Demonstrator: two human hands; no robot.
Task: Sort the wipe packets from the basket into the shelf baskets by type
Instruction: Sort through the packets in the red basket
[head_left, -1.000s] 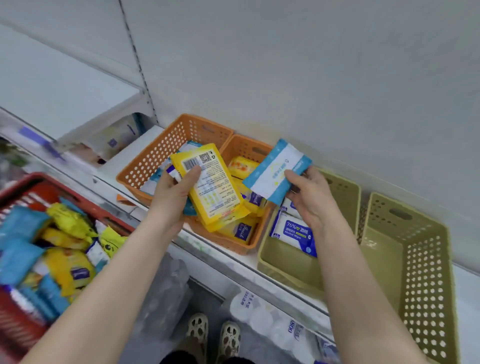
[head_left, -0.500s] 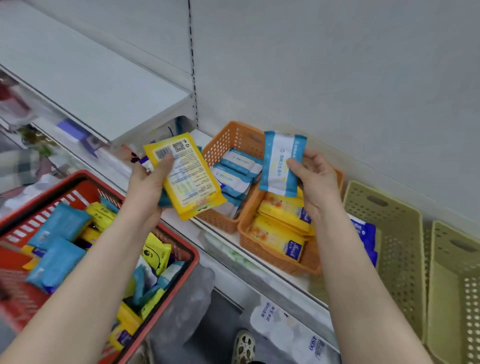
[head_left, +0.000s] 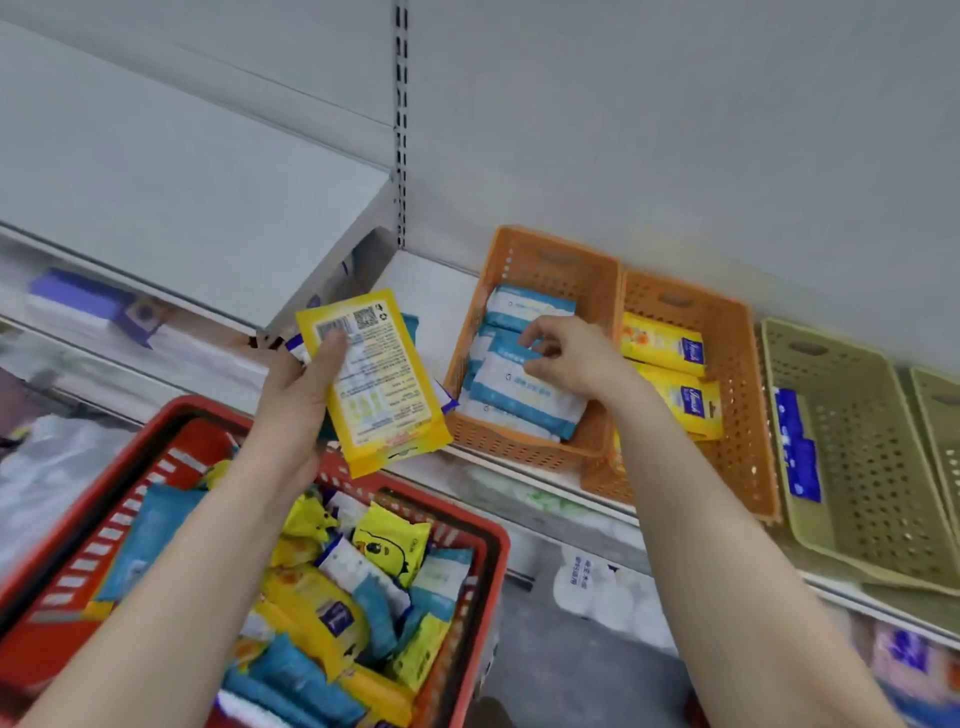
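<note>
Blue-and-white packet (head_left: 519, 391) in fingers (head_left: 533, 336) of right hand (head_left: 577, 354), inside orange basket (head_left: 551, 250).

Grey shelf board (head_left: 182, 218) meets a slotted upright (head_left: 400, 130).

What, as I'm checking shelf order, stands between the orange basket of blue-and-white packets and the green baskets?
In the head view, a second orange basket, holding yellow packets, stands between them.

Bright, flat light — no hard shadows, no glare. Packets (head_left: 389, 551) inside the red basket (head_left: 493, 571) read fairly sharp. Everything left of the basket smears into motion blur — far right of it, wide-angle distortion stretches and softens the olive shelf basket (head_left: 872, 467).
</note>
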